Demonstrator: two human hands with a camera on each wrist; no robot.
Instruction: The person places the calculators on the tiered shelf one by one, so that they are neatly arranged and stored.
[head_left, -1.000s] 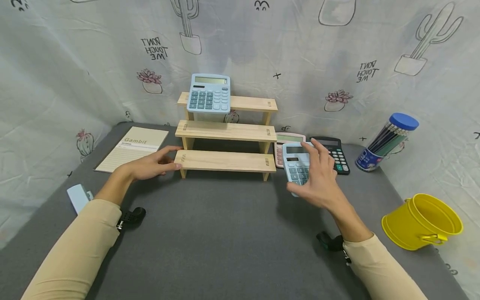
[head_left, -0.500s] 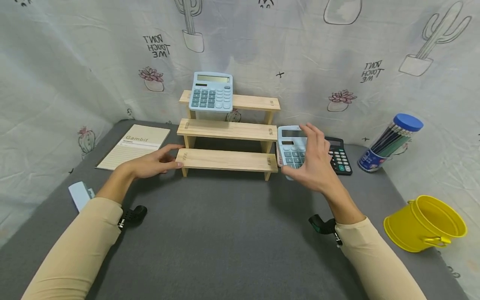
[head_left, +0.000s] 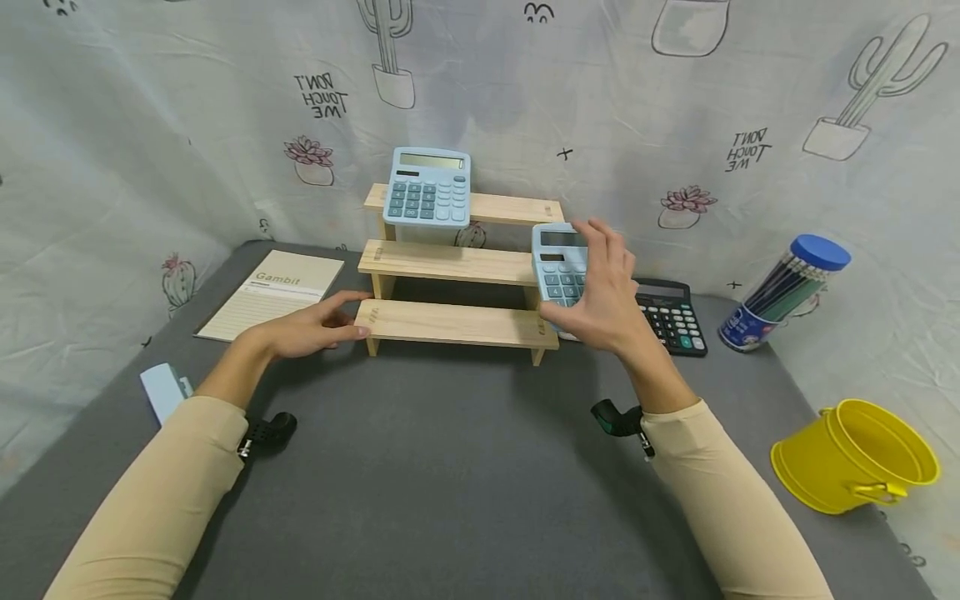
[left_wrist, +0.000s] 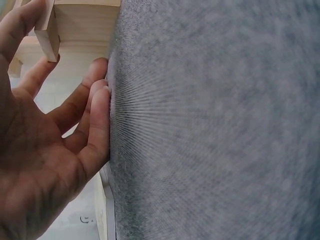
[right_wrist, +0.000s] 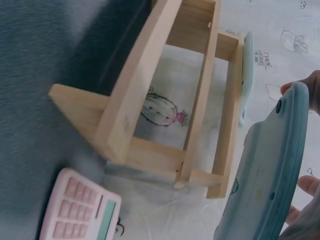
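Note:
My right hand (head_left: 603, 292) grips a light blue calculator (head_left: 557, 271) by its edges, raised beside the right end of a three-step wooden stand (head_left: 457, 323). The right wrist view shows the back of this calculator (right_wrist: 272, 170), apart from the stand. Another light blue calculator (head_left: 427, 187) leans on the top step at its left. With thumb and index finger, my left hand (head_left: 307, 327) pinches the left end of the bottom step; its other fingers touch the table cloth in the left wrist view. A pink calculator (right_wrist: 80, 207) lies by the stand's right side, mostly hidden in the head view.
A black calculator (head_left: 671, 317) lies right of my right hand. Further right stand a blue-lidded tub of pencils (head_left: 783, 292) and a yellow bucket (head_left: 855, 458). At left lie a notepad (head_left: 273, 292) and a light blue object (head_left: 161, 392), partly behind my forearm. A printed curtain hangs behind.
My right hand has carried the light blue calculator up and left, from in front of the pink and black calculators to the stand's right end. My left hand stays at the stand.

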